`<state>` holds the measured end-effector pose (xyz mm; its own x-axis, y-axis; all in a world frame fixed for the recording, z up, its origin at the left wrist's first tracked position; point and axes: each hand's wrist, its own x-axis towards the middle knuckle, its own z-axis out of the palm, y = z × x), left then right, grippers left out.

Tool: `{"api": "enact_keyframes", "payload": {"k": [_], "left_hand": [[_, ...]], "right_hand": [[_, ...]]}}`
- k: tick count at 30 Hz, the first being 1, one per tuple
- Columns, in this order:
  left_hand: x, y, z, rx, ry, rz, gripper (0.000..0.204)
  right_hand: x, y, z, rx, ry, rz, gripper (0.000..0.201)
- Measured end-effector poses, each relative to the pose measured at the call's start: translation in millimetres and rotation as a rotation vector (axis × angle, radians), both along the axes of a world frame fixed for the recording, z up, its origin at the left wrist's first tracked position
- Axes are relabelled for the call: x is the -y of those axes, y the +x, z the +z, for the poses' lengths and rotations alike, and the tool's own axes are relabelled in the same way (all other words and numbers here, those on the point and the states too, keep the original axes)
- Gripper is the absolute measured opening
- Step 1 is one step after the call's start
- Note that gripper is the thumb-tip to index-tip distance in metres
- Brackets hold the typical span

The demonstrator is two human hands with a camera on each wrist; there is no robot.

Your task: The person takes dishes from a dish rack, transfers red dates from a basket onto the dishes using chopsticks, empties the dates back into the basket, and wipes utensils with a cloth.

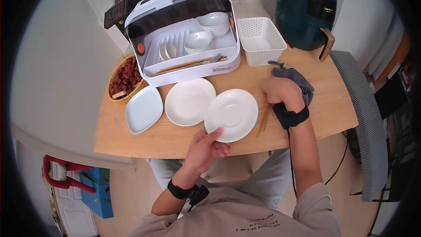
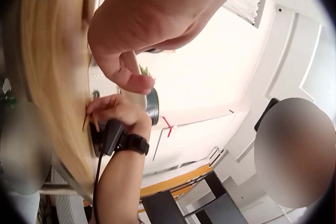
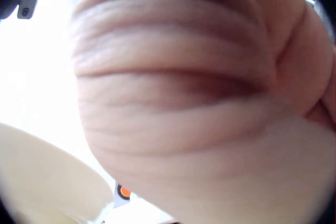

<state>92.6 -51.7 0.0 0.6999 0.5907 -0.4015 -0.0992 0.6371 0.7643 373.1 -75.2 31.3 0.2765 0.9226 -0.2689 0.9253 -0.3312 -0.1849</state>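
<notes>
My left hand (image 1: 207,149) grips the near rim of a round white plate (image 1: 232,113), thumb on top and fingers beneath. This plate overlaps the right edge of a second white plate (image 1: 189,101). At the table's right side my right hand (image 1: 283,91) is bent down with curled fingers around a pair of brown chopsticks (image 1: 263,123), which stick out toward the near edge. The left wrist view also shows the right hand (image 2: 118,109) low by the tabletop. A dark grey cloth (image 1: 302,87) lies beside and partly behind that hand. Skin fills most of the right wrist view.
A pale blue squarish plate (image 1: 144,110) lies at left by a basket (image 1: 141,84) of dark red fruit. Behind stands an opened white dish box (image 1: 175,75) with bowls, small dishes and cutlery. A white perforated basket (image 1: 263,55) and green air fryer (image 1: 302,13) are at back right.
</notes>
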Motion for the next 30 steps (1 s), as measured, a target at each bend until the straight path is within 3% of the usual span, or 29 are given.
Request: {"api": "enact_keyframes", "payload": {"k": [2,7,9,10,15,17,27,30], "left_hand": [[8.5,17.5,-5.7,0.041,-0.012,-0.014,0.022],[5.5,49.5,-28.2,0.144,-0.042,-0.044,0.022],[-0.1,61.9,-27.1,0.150,-0.040,-0.034,0.021],[-1.8,63.9,-26.9,0.142,-0.024,-0.028,0.020],[-18.8,74.5,-29.8,0.071,0.014,-0.077,0.021],[-23.9,76.2,-33.1,0.074,0.001,-0.064,0.022],[-21.6,59.4,-16.6,0.183,-0.196,-0.064,0.031],[-25.3,38.3,-12.3,0.213,-0.262,-0.113,0.033]], "right_hand": [[14.2,4.0,8.6,0.006,0.001,0.121,0.019],[44.3,23.6,-17.4,-0.083,-0.054,0.169,0.021],[58.5,28.8,-38.5,-0.172,0.203,0.228,0.036],[63.4,19.6,-29.6,-0.168,0.154,0.232,0.040],[86.9,-15.1,-19.3,-0.105,0.289,0.228,0.042],[89.4,-25.4,-17.5,0.053,0.369,0.278,0.029],[97.1,-42.0,-18.2,-0.014,0.279,0.170,0.050],[96.3,-49.2,-10.2,-0.078,0.286,0.106,0.039]]}}
